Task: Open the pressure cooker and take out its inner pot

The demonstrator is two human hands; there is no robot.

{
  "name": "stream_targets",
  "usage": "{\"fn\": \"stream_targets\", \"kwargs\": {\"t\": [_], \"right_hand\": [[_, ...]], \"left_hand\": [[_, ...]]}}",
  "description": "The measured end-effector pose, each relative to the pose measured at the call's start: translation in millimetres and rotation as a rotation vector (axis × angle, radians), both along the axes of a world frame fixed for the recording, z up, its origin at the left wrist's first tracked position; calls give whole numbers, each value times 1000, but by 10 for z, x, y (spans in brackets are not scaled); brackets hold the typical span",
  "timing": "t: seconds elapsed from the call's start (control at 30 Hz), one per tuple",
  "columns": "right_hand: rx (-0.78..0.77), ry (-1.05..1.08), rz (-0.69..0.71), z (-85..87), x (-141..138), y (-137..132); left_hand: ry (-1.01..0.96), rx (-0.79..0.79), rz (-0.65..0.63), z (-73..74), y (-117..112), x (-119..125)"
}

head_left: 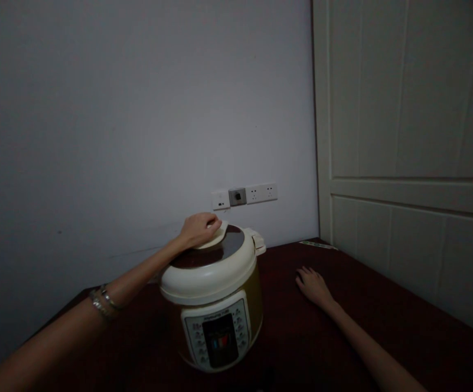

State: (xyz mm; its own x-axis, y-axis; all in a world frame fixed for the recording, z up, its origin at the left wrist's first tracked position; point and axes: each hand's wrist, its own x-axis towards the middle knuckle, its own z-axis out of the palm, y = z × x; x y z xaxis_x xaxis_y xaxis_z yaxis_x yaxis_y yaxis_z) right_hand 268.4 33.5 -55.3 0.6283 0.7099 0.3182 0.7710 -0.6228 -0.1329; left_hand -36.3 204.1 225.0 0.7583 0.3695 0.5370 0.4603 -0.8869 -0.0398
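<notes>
Now it looks like gripping: the left hand [199, 228] curls round the cooker handle [220, 234], any twist needs tight holding, and the empty right hand [314, 286] lies spread on the counter [289, 337].

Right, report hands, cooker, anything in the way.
Left hand gripping lid handle. Right hand open, right of cooker. Lid on. Left forearm partly blocks view of lid's left edge.

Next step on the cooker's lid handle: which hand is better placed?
Left, probably: the left hand is curled over the lid handle, while the right hand lies on the dark red table, apart from the cooker.
</notes>
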Motion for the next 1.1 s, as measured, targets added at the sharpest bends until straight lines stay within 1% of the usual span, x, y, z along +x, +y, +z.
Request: {"fn": "stream_targets", "kwargs": {"t": [0.17,0.3,0.5,0.67,0.73,0.77,0.83,0.9,0.93,1.0,1.07,1.1], "right_hand": [[-5,3,-4,3,0,2],[-5,4,-4,2,6,4],[9,19,-2,22,-11,4],[35,43,1,-10,-6,-8],[86,86,-6,30,-4,6],[152,138,9,85,-13,24],[367,314,108,279,-69,79],[613,560,306,576,-188,152],[703,690,411,745,-268,188],[778,944,640,1081,-445,254],[788,1068,798,1356,-603,311],[782,1095,854,1457,-662,338]], "left_hand": [[-13,-9,-126,-8,100,-23],[-13,2,-179,-24,154,-33],[-14,7,-208,-34,190,-32],[-16,5,-217,-32,206,-26],[-14,9,-218,-26,203,-27],[-12,11,-218,-23,202,-29],[-10,14,-217,-21,201,-32],[-7,12,-214,-21,203,-33],[-6,10,-214,-22,205,-33],[-4,5,-214,-25,208,-31],[-2,3,-213,-27,209,-29],[-2,3,-213,-27,208,-28]]}}
